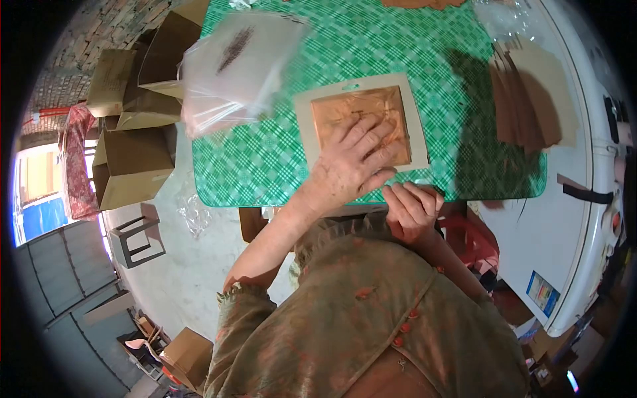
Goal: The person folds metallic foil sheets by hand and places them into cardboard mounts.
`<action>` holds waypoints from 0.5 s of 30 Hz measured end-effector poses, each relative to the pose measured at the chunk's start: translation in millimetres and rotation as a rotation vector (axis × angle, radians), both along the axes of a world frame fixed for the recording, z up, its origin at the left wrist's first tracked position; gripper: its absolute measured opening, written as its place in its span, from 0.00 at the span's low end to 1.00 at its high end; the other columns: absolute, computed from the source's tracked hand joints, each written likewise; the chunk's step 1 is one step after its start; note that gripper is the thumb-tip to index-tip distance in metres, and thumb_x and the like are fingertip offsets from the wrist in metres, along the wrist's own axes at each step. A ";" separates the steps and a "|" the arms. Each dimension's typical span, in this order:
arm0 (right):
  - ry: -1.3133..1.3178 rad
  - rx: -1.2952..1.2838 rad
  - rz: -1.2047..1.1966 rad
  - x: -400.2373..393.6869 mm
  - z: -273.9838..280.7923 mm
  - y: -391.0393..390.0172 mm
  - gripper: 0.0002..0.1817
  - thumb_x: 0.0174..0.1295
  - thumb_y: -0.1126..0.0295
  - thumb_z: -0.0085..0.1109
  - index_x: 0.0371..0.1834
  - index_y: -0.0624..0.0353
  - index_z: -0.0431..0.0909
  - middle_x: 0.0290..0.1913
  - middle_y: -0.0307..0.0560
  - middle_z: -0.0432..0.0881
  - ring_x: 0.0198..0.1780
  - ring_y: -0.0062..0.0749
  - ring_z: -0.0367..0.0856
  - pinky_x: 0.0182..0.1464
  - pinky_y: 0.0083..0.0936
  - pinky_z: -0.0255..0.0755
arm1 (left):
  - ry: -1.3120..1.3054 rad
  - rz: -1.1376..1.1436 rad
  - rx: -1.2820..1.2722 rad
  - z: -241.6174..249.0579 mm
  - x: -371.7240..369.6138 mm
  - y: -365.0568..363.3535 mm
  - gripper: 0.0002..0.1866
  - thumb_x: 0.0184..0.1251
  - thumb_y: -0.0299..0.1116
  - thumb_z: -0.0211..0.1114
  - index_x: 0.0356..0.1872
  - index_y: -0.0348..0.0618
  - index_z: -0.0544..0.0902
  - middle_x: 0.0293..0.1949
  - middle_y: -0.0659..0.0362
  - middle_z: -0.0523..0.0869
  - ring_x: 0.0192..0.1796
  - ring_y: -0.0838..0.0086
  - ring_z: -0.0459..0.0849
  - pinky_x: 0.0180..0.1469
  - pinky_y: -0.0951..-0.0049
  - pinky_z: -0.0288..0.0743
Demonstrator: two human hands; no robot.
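Green tabletop [239,172], L hand [352,159] open on coppery pkt [332,114], R hand [413,211] grip unclear, blue sticker [543,294] illegible

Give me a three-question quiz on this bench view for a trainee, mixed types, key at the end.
1. Multiple choice: what rests on the copper-coloured panel?
A) the right hand
B) the left hand
C) a cardboard box

2. True or false: the clear plastic bags lie to the left of the tan card that bears the panel.

3. Fill in the blank: the patterned table top under the card is white and ____.

Key: 1 B; 2 true; 3 green.
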State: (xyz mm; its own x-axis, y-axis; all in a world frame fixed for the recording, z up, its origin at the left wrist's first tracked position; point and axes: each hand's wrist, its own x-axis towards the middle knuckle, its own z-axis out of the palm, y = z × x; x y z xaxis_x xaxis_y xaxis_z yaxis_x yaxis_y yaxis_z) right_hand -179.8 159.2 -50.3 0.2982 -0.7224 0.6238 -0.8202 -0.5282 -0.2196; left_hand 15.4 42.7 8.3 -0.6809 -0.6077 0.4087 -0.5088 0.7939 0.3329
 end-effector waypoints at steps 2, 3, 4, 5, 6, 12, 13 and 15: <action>-0.014 0.010 -0.005 0.9 2.3 0.1 0.21 0.60 0.70 0.62 0.58 0.50 0.87 0.60 0.35 0.83 0.62 0.29 0.77 0.62 0.34 0.65 | -0.025 -0.016 0.023 0.2 -0.6 -1.3 0.26 0.63 0.44 0.73 0.61 0.48 0.84 0.73 0.52 0.77 0.74 0.52 0.73 0.77 0.47 0.64; -0.018 0.011 -0.008 1.6 3.3 0.1 0.20 0.60 0.70 0.62 0.57 0.50 0.88 0.59 0.35 0.83 0.61 0.28 0.77 0.62 0.34 0.65 | -0.033 -0.014 0.023 1.5 -2.6 -1.2 0.27 0.64 0.43 0.73 0.63 0.50 0.84 0.73 0.51 0.76 0.75 0.52 0.73 0.77 0.47 0.64; -0.012 -0.005 -0.021 2.6 3.5 -0.3 0.20 0.59 0.70 0.62 0.56 0.50 0.88 0.58 0.34 0.84 0.61 0.29 0.77 0.62 0.34 0.66 | -0.041 -0.011 0.021 3.1 -5.1 -1.2 0.28 0.64 0.43 0.73 0.65 0.51 0.83 0.73 0.51 0.76 0.75 0.52 0.73 0.78 0.47 0.64; -0.004 0.002 -0.023 2.5 4.9 0.2 0.19 0.59 0.70 0.62 0.55 0.50 0.89 0.58 0.34 0.84 0.61 0.29 0.77 0.62 0.34 0.66 | -0.050 -0.006 0.017 3.5 -6.4 -1.6 0.29 0.64 0.43 0.72 0.67 0.53 0.82 0.74 0.51 0.75 0.75 0.53 0.73 0.78 0.47 0.63; 0.002 0.007 -0.024 2.1 7.5 0.4 0.19 0.59 0.70 0.62 0.55 0.50 0.89 0.58 0.34 0.84 0.61 0.29 0.77 0.62 0.34 0.66 | -0.078 -0.010 0.035 1.7 -5.8 -2.3 0.32 0.67 0.43 0.70 0.74 0.58 0.77 0.76 0.51 0.73 0.77 0.53 0.71 0.80 0.45 0.60; 0.005 -0.031 -0.021 -3.8 19.8 3.2 0.19 0.59 0.71 0.62 0.54 0.52 0.88 0.53 0.36 0.83 0.56 0.31 0.79 0.57 0.37 0.71 | -0.186 -0.013 0.060 1.1 -7.7 -0.4 0.33 0.76 0.51 0.60 0.80 0.60 0.69 0.80 0.51 0.67 0.82 0.53 0.63 0.83 0.45 0.51; 0.003 -0.047 -0.029 -6.5 22.9 1.9 0.18 0.59 0.72 0.62 0.54 0.52 0.88 0.53 0.37 0.83 0.54 0.33 0.80 0.55 0.38 0.71 | -0.193 -0.012 0.063 0.6 -7.6 -0.9 0.33 0.77 0.52 0.59 0.80 0.59 0.69 0.80 0.51 0.66 0.82 0.53 0.62 0.83 0.45 0.50; -0.006 -0.099 -0.048 -10.4 30.3 -5.5 0.17 0.58 0.73 0.64 0.52 0.55 0.88 0.50 0.40 0.82 0.50 0.36 0.81 0.51 0.40 0.73 | -0.207 -0.011 0.070 0.3 -7.8 -0.3 0.34 0.78 0.54 0.57 0.81 0.58 0.67 0.81 0.51 0.65 0.83 0.53 0.60 0.84 0.45 0.49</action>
